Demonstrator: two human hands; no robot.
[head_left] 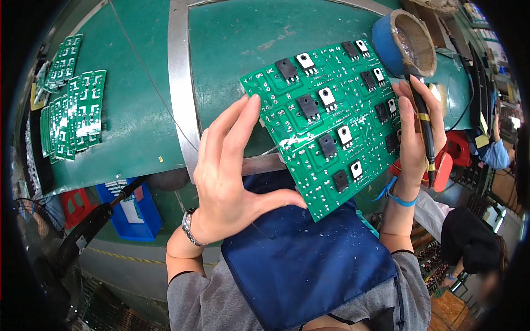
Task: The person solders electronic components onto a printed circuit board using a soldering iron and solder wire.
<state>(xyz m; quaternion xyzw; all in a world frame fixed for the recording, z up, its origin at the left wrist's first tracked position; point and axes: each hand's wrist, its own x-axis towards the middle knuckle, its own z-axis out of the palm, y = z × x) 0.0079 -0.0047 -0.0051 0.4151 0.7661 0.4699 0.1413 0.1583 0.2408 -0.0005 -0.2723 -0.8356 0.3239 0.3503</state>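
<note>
2 hands grip green PCB edges, bench open L

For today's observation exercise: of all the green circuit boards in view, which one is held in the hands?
The large green board with black components, held between the left hand and right hand; the smaller boards lie stacked on the table.

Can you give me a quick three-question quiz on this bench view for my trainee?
1. True or false: the left hand grips the green circuit board by its edge.
2. What does the right hand hold along with the board? A) a soldering iron B) a hammer C) a paintbrush
3. Where do the spare green boards lie: to the person's left or right?

Key
1. True: fingers and thumb pinch the board's left edge.
2. A: the dark-handled soldering iron, pointing toward the blue pot.
3. Left, stacked on the green table.
</note>
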